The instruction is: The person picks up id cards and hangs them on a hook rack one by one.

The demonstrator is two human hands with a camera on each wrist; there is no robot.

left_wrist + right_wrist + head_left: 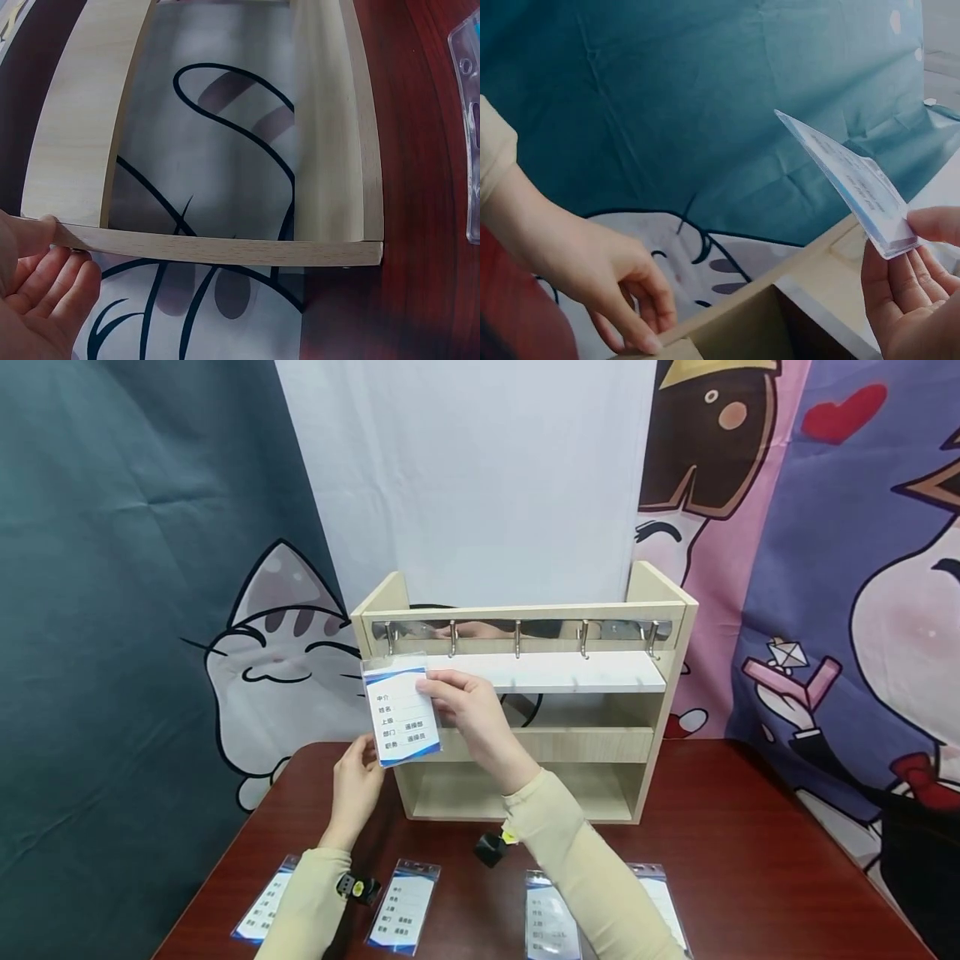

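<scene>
My right hand [480, 714] pinches a clear-sleeved name badge [405, 710] by its right edge, thumb in front. The badge is white with blue corners and printed lines, held up before the left end of the hook rack. Seen from the right wrist, the badge [855, 187] is tilted between thumb and fingers [907, 281]. My left hand [356, 789] grips the left side panel of the pale wooden shelf [641, 777]. In the left wrist view its thumb lies on the panel's edge [225, 246], with the fingers [56, 289] curled against the outer side.
Several metal hooks [517, 639] line the shelf's upper rail. On the dark red table [720, 827] lie more badges: one at far left [266, 902], one left of centre [405, 906], and two at right [551, 918], partly behind my right sleeve. Printed curtains stand behind.
</scene>
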